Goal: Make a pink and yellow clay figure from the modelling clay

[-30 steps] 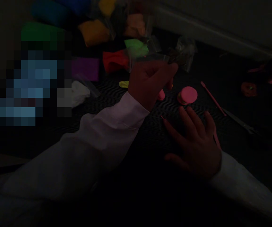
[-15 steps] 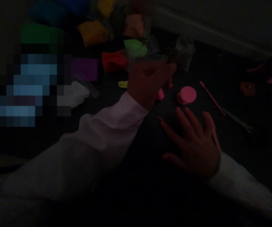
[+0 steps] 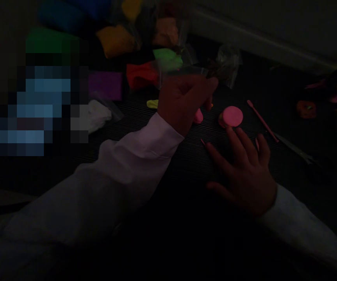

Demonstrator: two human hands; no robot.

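Note:
The view is very dark. My left hand (image 3: 182, 99) is closed in a pinch above the dark table, and what its fingertips hold, if anything, is hidden. Beneath it a pink clay lump (image 3: 198, 116) partly shows, with a flat yellow clay piece (image 3: 152, 104) to its left. My right hand (image 3: 243, 168) lies palm down with its fingers spread. From under its index finger pokes the thin tip of a pink clay strand (image 3: 202, 141); the palm hides most of this strand. Just beyond those fingers sits a round pink clay disc (image 3: 232, 116) over a yellowish layer.
Right of the disc lie a pink modelling tool (image 3: 262, 120) and scissors (image 3: 298, 151). Bagged clay stands at the back: orange (image 3: 115, 40), red (image 3: 141, 75), green (image 3: 168, 58), purple (image 3: 105, 85) and white (image 3: 98, 116). An orange clay piece (image 3: 306, 109) lies far right.
My right hand has slid a little to the right, fingers still spread, and the strand's tip has shifted right with it. My left hand has stayed in place.

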